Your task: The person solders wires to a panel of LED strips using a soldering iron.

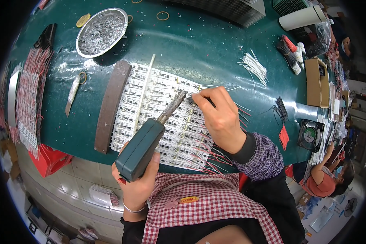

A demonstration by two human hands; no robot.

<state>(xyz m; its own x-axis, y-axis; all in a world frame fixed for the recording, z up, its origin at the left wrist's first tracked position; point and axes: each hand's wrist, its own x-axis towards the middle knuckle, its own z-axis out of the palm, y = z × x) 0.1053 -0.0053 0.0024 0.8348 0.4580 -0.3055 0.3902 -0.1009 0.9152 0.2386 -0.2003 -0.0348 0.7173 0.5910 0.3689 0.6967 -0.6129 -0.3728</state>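
Note:
A green-bodied soldering gun (141, 148) with a long metal barrel is in my left hand (140, 189), its fingers wrapped round the handle. The barrel points up and right, its tip over a white panel of small circuit boards (154, 110). Close beside that tip, my right hand (220, 118) has thumb and fingers pinched together over the panel's upper right part. What the pinch holds is too small to make out. Red and white wires (207, 156) trail from the panel's right side. A thin white strip (144, 91) lies across the boards.
A brown bar (112, 107) lies along the panel's left edge. Farther out are a bowl of metal scraps (103, 32), a wrapped blade (73, 94) and stacked wired panels (30, 97). White wires (254, 67), dark wires (279, 109) and a small fan (310, 135) lie right; a co-worker (325, 179) sits beyond.

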